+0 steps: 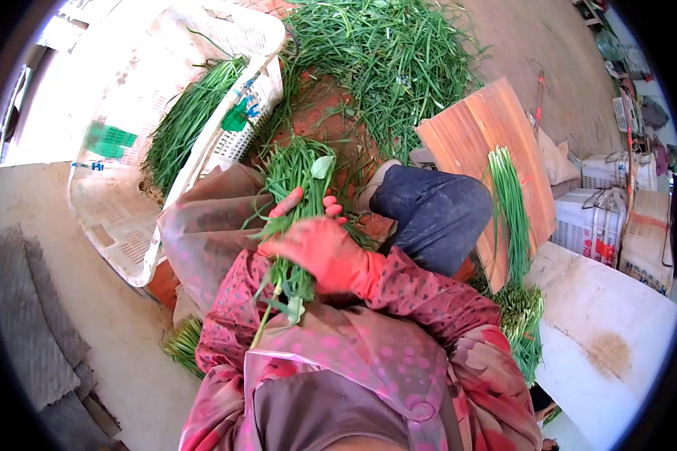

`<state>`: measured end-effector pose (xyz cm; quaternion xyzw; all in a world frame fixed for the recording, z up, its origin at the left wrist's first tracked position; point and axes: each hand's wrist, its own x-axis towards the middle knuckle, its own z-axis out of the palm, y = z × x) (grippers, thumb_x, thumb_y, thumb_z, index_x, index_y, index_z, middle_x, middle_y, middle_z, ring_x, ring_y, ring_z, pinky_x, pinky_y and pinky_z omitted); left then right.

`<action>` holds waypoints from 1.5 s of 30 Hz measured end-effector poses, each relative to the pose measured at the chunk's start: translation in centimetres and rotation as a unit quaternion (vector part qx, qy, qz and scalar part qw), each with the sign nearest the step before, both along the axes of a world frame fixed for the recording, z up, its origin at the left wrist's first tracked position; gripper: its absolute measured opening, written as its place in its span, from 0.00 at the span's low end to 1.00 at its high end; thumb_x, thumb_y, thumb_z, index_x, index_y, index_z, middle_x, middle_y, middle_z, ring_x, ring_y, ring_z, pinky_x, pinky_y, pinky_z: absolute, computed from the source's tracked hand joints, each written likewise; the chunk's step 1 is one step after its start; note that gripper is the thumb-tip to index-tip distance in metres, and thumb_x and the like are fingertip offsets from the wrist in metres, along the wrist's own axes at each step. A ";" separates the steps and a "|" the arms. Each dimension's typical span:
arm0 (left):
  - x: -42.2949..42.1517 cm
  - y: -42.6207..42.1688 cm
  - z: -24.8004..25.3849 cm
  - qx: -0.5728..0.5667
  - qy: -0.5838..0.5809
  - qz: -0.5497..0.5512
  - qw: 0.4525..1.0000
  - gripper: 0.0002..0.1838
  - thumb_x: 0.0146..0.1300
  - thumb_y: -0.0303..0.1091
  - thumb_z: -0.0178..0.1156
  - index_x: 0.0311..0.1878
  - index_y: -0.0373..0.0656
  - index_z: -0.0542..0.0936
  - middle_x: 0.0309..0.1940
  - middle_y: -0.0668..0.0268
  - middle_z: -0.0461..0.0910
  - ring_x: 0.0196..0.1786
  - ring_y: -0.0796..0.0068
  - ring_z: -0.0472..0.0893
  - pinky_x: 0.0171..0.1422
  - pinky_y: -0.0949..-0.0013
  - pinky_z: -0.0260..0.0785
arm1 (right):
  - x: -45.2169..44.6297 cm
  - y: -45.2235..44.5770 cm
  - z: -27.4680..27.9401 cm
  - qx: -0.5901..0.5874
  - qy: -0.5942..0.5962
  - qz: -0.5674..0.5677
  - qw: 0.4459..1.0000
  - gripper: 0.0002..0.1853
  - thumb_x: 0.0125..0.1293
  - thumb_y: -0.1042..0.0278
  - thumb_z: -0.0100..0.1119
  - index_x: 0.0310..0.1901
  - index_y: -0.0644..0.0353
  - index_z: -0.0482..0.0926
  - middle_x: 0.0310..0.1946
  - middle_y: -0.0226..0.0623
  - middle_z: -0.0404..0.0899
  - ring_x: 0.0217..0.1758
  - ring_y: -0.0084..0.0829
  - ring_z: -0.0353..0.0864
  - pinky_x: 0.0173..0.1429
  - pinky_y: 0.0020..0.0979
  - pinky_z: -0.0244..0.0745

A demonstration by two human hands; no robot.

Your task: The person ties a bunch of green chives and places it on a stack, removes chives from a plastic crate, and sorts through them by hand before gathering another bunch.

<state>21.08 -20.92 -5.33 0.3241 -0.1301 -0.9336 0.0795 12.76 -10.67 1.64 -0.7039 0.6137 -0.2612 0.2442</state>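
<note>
Spotted apron (pixel 338 331) lies nearest. Left, a white crate (pixel 109 192) reads "HI" in blue; other marks are unclear. Above the lap, the green bunch (pixel 297 161) points lengthwise away from the body. The left hand's (pixel 286 203) fingers curl round it; the blurred right hand (pixel 327 252) crosses over, finger spread unclear.
</note>
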 end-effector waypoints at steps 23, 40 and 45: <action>17.0 -4.2 13.6 -0.184 -0.261 -0.406 0.856 0.20 0.54 0.23 0.64 0.52 0.40 0.76 0.30 0.64 0.79 0.30 0.73 0.79 0.35 0.67 0.75 | -4.1 -1.7 -12.5 0.311 -0.621 -0.303 0.653 0.18 0.66 0.53 0.57 0.41 0.63 0.79 0.31 0.34 0.79 0.17 0.21 0.68 0.22 0.24 0.65; 25.7 -1.0 10.2 -0.157 -0.278 -0.353 0.880 0.10 0.52 0.24 0.67 0.39 0.38 0.82 0.26 0.69 0.80 0.27 0.78 0.77 0.32 0.73 0.69 | -2.6 -4.3 -7.5 0.307 -0.049 -0.200 0.929 0.19 0.58 0.53 0.60 0.41 0.61 0.79 0.32 0.47 0.82 0.32 0.41 0.82 0.39 0.37 0.77; 25.5 -0.7 11.6 -0.130 -0.289 -0.336 0.887 0.17 0.52 0.21 0.66 0.48 0.37 0.82 0.36 0.67 0.83 0.36 0.76 0.80 0.42 0.70 0.73 | -9.4 -3.5 -15.4 0.221 -0.286 -0.457 0.813 0.17 0.65 0.57 0.52 0.42 0.65 0.77 0.25 0.40 0.81 0.21 0.31 0.77 0.33 0.38 0.74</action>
